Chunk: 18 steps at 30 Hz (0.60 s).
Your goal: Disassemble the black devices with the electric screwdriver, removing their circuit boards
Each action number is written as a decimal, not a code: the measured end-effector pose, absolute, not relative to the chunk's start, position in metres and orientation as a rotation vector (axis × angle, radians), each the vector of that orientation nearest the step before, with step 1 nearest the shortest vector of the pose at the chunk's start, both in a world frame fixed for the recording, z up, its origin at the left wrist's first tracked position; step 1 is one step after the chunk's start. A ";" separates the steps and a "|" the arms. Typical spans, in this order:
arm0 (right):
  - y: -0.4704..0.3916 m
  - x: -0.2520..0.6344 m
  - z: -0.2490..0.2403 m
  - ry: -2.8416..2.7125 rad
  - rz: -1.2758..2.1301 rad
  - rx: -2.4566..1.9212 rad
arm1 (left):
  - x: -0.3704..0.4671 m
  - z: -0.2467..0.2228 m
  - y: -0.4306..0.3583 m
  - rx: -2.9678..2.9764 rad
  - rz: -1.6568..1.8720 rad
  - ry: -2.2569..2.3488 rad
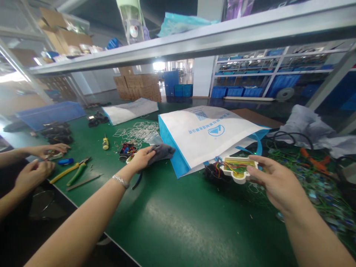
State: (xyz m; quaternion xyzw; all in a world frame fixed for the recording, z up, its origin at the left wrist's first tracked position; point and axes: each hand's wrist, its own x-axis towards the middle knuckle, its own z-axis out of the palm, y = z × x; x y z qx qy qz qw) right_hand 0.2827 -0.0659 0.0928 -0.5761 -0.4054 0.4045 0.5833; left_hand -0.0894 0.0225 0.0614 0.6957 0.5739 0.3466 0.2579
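Right hand (274, 181) pinches white wired module (240, 168) just beside tote bag (205, 137) mouth. Left hand (141, 158) closes on grey cloth (161, 152) left of bag. Risk: dangling wires (215, 171) likely snag bag handle, tugging solder joints.

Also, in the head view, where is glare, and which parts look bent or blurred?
Head view: a soft glare patch on the green table; the overhead shelf beam bows from lens distortion; the far storage racks are soft; the right hand and its white part stay fairly sharp.
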 end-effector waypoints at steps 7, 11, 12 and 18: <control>-0.066 0.288 0.092 -0.944 0.939 -1.324 | -0.098 0.112 0.040 1.373 1.204 1.473; -0.066 0.288 0.092 -0.933 0.958 -1.308 | -0.099 0.126 0.037 1.192 1.271 1.449; -0.066 0.287 0.093 -0.933 0.960 -1.307 | -0.098 0.129 0.036 1.165 1.281 1.440; -0.069 0.286 0.097 -0.915 0.969 -1.290 | -0.080 0.136 0.009 1.202 1.308 1.386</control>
